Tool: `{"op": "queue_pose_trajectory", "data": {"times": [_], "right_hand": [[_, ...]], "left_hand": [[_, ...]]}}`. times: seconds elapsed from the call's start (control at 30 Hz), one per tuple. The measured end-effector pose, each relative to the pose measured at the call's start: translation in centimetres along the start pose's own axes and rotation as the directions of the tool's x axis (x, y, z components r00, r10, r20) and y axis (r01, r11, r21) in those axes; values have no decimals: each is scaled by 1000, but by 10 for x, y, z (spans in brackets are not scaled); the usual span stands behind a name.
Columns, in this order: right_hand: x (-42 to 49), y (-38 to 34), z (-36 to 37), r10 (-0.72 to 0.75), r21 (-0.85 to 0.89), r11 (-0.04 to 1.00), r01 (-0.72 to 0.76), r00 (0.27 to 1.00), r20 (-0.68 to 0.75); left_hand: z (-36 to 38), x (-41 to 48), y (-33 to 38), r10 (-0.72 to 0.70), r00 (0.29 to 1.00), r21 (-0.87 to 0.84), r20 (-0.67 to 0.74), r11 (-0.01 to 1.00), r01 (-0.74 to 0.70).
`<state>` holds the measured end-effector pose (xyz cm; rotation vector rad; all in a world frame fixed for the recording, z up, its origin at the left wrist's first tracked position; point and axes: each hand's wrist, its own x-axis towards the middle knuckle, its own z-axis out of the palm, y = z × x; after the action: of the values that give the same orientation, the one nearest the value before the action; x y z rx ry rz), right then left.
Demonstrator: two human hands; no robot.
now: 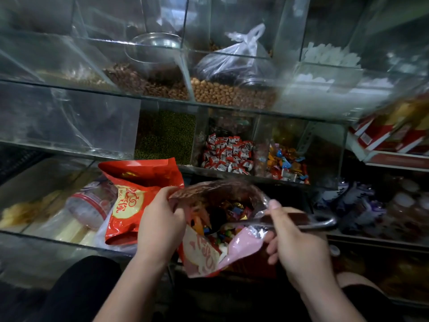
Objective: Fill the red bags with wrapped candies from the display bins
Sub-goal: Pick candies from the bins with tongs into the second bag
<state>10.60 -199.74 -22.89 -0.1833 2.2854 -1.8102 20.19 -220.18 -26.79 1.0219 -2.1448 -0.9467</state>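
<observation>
**Open bag held at the bin front, scoop at its mouth**

Left hand (160,219) is pinching the left rim of the open red bag (209,254), fingers closed on the foil edge and holding the mouth wide. Right hand (294,238) is gripping the handle of a metal scoop (308,223), closed around it; the scoop's bowl end is lying across the bag's right rim, over the mixed wrapped candies (222,219) already inside.

A second red bag (137,196) is standing at 9 o'clock from the held one, just beside the left hand, its top edge open, leaning in a glass compartment.

At 12 o'clock, past a glass front edge, red-and-white candies (227,152) are filling one bin; the multicoloured candy bin (287,163) is sitting at 1 o'clock, a glass divider between them. The glass shelf (162,101) above is overhanging both bins, leaving a low gap for reaching in.
</observation>
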Motion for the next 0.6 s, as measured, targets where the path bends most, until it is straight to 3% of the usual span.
{"op": "queue_pose_trajectory", "data": {"times": [0.2, 0.33, 0.4, 0.5, 0.6], "right_hand": [[-27, -6, 17, -144, -104, 982, 160, 978, 148], [-17, -10, 8, -41, -33, 999, 44, 997, 68], [-13, -5, -1, -23, -47, 999, 24, 1000, 21], [-14, -2, -6, -254, -199, 949, 245, 967, -21], [-9, 4, 6, -484, -224, 849, 478, 875, 33]], "left_hand": [[1, -18, 0, 59, 998, -82, 16, 995, -57], [-8, -13, 4, 12, 1000, -2, -10, 1000, -12], [-14, -15, 12, 128, 982, 8, -142, 992, -128], [-13, -28, 30, 360, 873, -25, -329, 921, -389], [-2, -38, 39, 391, 878, -103, -275, 896, -432]]}}
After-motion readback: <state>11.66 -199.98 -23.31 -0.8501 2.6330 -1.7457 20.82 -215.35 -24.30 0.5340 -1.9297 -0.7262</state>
